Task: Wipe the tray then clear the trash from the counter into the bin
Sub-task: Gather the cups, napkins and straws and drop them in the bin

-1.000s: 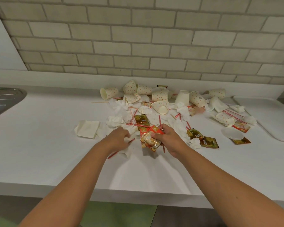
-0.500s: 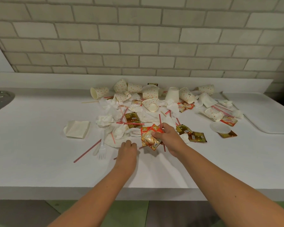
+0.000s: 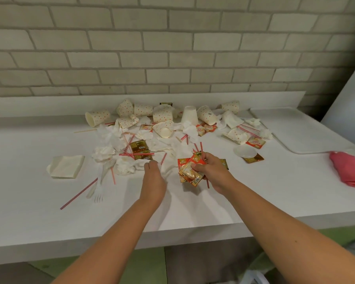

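Observation:
Trash lies scattered across the white counter (image 3: pixel 193 210): dotted paper cups (image 3: pixel 165 113), crumpled napkins (image 3: pixel 104 153), striped straws (image 3: pixel 78 193), brown sachets (image 3: pixel 139 148). My right hand (image 3: pixel 212 171) grips a bunch of orange sachets (image 3: pixel 190 173) and a straw just above the counter. My left hand (image 3: pixel 153 177) reaches flat-fingered onto a white napkin (image 3: pixel 168 169) to the left of that bunch. A white tray (image 3: pixel 295 128) lies at the far right, with a pink cloth (image 3: pixel 348 169) at its near corner.
A folded napkin (image 3: pixel 65 166) and a white plastic fork (image 3: pixel 99 187) lie at the left. A small white lid (image 3: pixel 245 151) sits right of my right hand. A brick wall backs the counter. A white rim (image 3: pixel 254 278) shows below the counter at the lower right.
My left hand let go of the pile, drew back, then moved forward again onto the napkin. The view swung right, bringing the pink cloth in. My right hand kept its sachets.

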The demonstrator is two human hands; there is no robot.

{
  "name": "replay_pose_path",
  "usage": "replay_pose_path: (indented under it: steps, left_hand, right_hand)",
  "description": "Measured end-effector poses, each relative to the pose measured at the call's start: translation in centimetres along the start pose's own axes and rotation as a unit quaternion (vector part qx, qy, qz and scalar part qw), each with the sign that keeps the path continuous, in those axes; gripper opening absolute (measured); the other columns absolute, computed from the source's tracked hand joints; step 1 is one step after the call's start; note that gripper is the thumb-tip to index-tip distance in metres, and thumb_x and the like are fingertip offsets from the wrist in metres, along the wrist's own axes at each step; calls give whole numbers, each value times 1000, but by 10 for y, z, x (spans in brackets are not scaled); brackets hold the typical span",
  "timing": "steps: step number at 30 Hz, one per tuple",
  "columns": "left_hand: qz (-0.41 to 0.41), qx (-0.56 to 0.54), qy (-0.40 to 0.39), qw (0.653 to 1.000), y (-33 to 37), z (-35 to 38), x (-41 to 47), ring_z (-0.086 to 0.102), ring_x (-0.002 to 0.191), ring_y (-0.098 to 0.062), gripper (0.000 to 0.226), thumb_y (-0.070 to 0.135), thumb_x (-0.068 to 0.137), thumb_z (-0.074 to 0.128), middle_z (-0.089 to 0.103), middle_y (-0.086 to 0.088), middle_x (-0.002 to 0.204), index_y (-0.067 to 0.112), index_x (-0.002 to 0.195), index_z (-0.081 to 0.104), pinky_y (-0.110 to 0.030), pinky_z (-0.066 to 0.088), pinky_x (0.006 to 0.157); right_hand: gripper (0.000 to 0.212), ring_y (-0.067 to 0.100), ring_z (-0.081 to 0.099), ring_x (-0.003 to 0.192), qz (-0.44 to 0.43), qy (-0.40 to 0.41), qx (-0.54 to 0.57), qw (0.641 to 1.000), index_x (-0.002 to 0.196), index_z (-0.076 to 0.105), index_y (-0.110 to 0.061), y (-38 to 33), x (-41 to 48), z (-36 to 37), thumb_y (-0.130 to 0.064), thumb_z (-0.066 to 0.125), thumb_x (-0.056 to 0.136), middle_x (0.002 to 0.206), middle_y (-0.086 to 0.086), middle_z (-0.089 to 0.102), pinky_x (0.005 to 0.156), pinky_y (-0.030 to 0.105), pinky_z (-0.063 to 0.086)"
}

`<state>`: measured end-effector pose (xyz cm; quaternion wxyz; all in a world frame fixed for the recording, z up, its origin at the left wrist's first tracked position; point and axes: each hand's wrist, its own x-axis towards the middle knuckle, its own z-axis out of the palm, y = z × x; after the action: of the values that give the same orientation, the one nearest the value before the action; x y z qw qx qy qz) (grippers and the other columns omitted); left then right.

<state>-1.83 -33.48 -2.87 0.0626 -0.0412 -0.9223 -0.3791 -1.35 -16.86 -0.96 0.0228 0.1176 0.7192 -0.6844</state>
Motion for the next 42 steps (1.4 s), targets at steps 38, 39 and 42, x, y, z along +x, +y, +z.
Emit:
replay_pose_path:
  steps: [38,39,42]
  left_hand:
    - [56,-39,-449,891,179,186,-115,57,107,-27,47,33,103,17,60,-16,107,14,105,60,-33,40,96]
    - [46,-51,-469,880,178,197,-120,58,92,-25,47,32,103,19,59,-12,90,15,85,59,-31,41,87]
    - [-12,-58,-515,855,173,231,-132,44,61,-13,49,36,102,25,46,-2,65,17,64,49,-20,36,58]
  right_hand:
    - [16,28,60,83,199,-14,-140,970,96,63,-9,79,-126,-277,1,60,84,92,16,64,72,36,46]
    - [15,27,59,79,214,-3,-148,966,94,63,-10,90,-133,-289,1,60,84,89,16,64,70,35,44]
    - [10,18,49,60,267,47,-152,950,90,60,-6,123,-152,-314,2,58,85,75,13,56,53,25,34]
